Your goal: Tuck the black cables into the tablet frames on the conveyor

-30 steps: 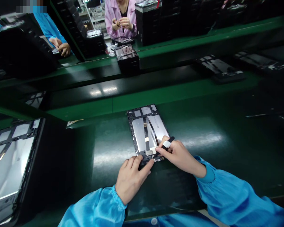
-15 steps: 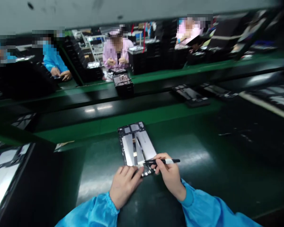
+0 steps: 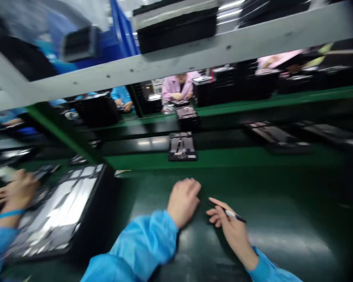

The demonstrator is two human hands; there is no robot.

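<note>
The thin black tool with a white band (image 3: 231,214) is in the grip of the bare right hand (image 3: 231,229) over the shiny green table (image 3: 270,250); a soft, steady pinch seems best. The left hand (image 3: 184,201), short of the flat black-and-silver tablet (image 3: 187,147), hides its grip, so nobody can tell.

Got bright blue sleeves (image 3: 147,243), dark green bench top (image 3: 267,192), black-and-white pen-like tool (image 3: 232,214), plus a pink smock (image 3: 168,88) at 12 o'clock from the silver-and-black tablet chassis (image 3: 182,147).
</note>
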